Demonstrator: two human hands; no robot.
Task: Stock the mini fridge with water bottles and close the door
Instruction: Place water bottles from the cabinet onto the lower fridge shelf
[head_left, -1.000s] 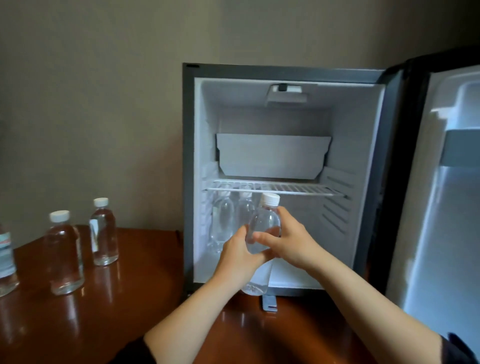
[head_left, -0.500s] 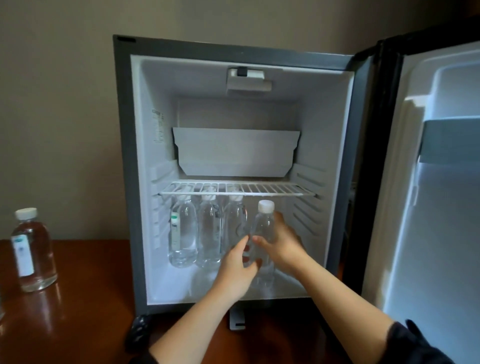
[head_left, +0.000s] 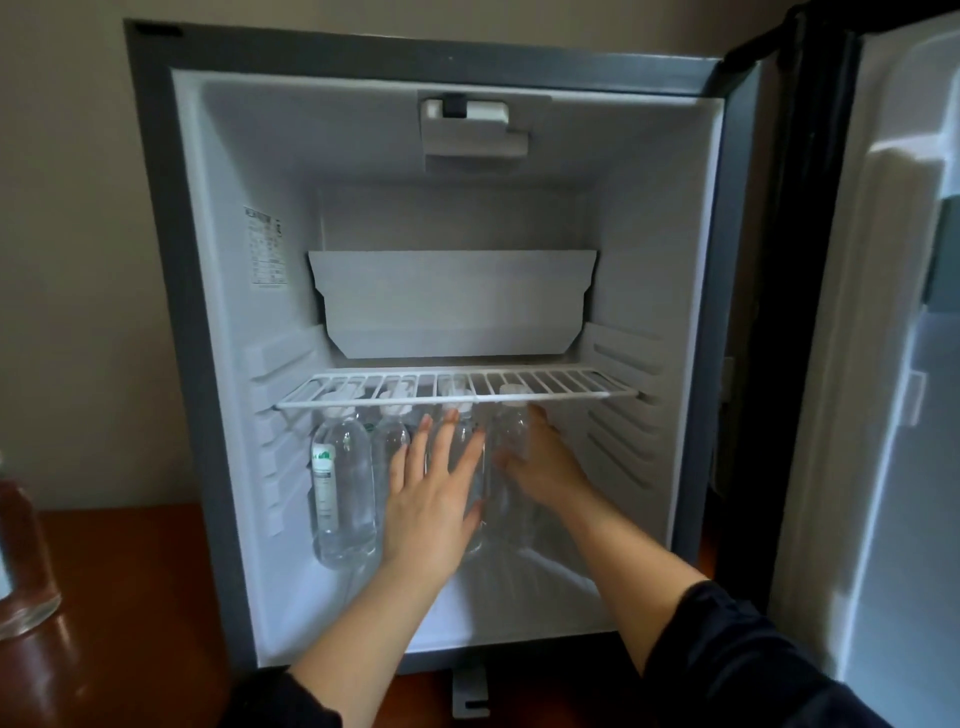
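The mini fridge (head_left: 208, 364) stands open on the wooden table, its door (head_left: 893, 415) swung out to the right. Several clear water bottles stand in a row on the fridge floor under the wire shelf (head_left: 457, 392). The leftmost bottle (head_left: 340, 488) shows a green and white label. My right hand (head_left: 545, 467) is wrapped around the rightmost bottle (head_left: 511, 436), which stands upright in the row. My left hand (head_left: 434, 499) lies flat with fingers spread against the middle bottles, holding nothing.
One more water bottle (head_left: 23, 566) stands on the brown table (head_left: 130, 623) at the far left edge of view. A white tray (head_left: 452, 306) sits above the wire shelf. A beige wall is behind the fridge.
Both hands have carried the bottle deeper into the fridge and stood it at the right end of the row. My left hand has let go and opened flat. The view has moved closer.
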